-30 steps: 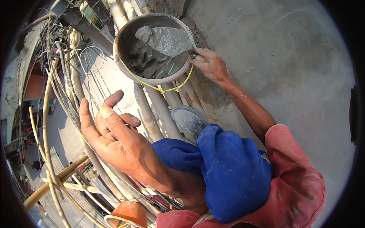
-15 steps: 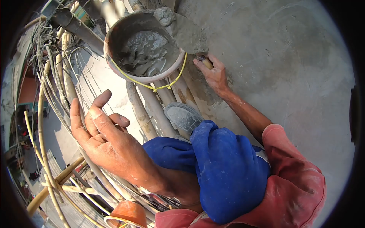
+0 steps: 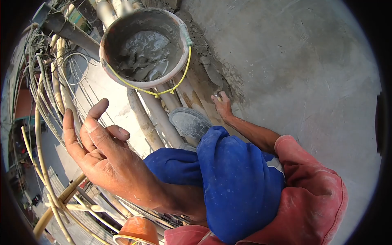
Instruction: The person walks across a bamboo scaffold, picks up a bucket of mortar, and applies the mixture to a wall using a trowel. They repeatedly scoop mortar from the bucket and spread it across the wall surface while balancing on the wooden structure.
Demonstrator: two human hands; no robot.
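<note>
My right hand point(image 3: 223, 105) is closed round the handle of a trowel point(image 3: 211, 73), whose grey blade lies low along the foot of the cement-covered wall point(image 3: 302, 61). To the left of it stands a bucket point(image 3: 105, 67) with a yellow rope handle, holding wet grey mortar point(image 3: 147, 53). My left hand point(image 3: 102, 151) is raised at the left with its fingers apart and nothing in them.
Bamboo poles point(image 3: 143, 118) run beneath the bucket and my shoe point(image 3: 190, 122). More bamboo point(image 3: 41, 155) and tangled wires point(image 3: 41, 77) rise at the left. An orange bucket point(image 3: 141, 230) sits at the bottom. A drop shows beyond the poles.
My right hand has moved down with the trowel, away from the bucket rim. The mortar lump at the rim is gone from there. The view has shifted slightly, and my left hand stays raised.
</note>
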